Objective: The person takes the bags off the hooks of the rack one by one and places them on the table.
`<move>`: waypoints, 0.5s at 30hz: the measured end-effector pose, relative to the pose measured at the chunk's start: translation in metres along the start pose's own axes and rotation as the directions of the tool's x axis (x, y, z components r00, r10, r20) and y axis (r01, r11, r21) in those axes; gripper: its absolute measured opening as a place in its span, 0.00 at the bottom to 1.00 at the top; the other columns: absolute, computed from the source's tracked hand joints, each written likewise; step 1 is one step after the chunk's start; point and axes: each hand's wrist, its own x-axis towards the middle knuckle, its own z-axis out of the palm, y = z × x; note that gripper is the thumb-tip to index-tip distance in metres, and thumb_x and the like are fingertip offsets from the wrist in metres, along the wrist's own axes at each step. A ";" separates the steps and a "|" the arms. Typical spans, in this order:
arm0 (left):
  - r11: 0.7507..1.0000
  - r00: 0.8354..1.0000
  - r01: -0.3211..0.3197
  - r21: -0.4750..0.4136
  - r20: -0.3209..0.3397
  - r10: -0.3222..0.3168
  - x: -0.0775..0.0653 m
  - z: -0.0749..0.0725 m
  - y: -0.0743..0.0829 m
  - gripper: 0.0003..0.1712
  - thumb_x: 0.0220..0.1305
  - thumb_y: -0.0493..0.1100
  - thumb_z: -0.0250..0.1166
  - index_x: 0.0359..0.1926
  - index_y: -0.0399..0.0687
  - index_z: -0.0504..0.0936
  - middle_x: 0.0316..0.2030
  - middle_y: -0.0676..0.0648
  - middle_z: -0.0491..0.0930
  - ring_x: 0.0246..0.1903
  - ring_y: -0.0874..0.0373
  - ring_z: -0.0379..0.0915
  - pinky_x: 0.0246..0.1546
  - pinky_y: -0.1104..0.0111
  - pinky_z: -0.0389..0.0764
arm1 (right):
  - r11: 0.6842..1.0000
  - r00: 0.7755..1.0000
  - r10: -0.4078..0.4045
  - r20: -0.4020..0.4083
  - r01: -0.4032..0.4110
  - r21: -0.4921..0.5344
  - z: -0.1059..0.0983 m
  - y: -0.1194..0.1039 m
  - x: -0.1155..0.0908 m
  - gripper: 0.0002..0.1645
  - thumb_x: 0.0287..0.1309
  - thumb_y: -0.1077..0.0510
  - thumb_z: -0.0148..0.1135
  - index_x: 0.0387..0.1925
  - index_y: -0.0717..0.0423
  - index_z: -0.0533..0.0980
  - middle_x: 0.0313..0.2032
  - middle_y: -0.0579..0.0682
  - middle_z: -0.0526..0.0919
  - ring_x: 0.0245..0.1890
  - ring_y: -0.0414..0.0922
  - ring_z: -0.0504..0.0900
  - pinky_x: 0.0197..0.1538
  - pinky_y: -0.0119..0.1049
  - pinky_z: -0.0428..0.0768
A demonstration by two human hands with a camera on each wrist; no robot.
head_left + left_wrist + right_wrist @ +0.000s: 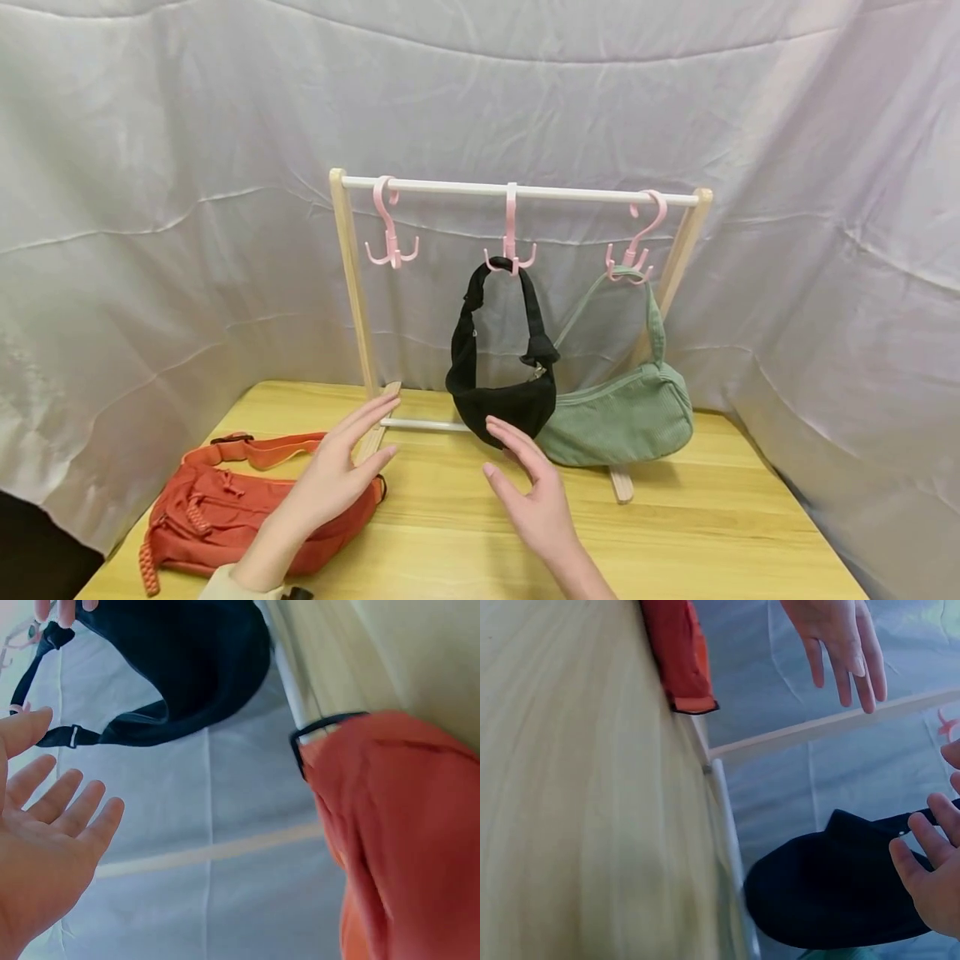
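Note:
In the head view a black shoulder bag point(506, 407) hangs by its strap from the middle pink hook point(511, 242). My right hand point(534, 500) is held up in front of its lower part, fingers extended and holding nothing. My left hand point(330, 479) reaches over the red waist bag point(225, 508), which lies on the table at the left; its fingers are straight and nothing is in them. A green shoulder bag point(622, 417) hangs from the right pink hook point(633, 242), partly behind the black bag. The left wrist view shows the left palm point(52, 855) facing the black bag point(180, 667).
A rack with wooden side posts point(354, 292) and a white top bar point(450, 187) stands on the wooden table point(712, 517). The left pink hook point(392, 233) carries no bag. Grey cloth point(187, 167) surrounds the back and sides.

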 end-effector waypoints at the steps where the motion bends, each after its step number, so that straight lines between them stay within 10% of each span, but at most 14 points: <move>1: 1.000 1.000 -0.003 -0.001 -0.002 0.003 0.003 0.001 0.001 0.36 0.68 0.37 0.71 0.75 0.58 0.72 0.75 0.53 0.67 0.74 0.46 0.63 0.70 0.82 0.54 | 1.000 1.000 -0.016 -0.003 0.016 -0.006 -0.001 -0.002 0.001 0.28 0.66 0.69 0.67 0.66 0.51 0.79 0.67 0.53 0.79 0.68 0.45 0.75 0.65 0.30 0.75; 15: 0.999 0.999 -0.027 -0.046 -0.043 0.025 0.036 0.017 0.021 0.36 0.70 0.39 0.70 0.76 0.61 0.70 0.76 0.55 0.66 0.74 0.55 0.63 0.72 0.51 0.66 | 0.988 0.986 -0.156 -0.065 0.157 0.003 -0.019 -0.024 0.022 0.30 0.64 0.76 0.64 0.66 0.62 0.76 0.67 0.59 0.77 0.70 0.46 0.73 0.65 0.34 0.77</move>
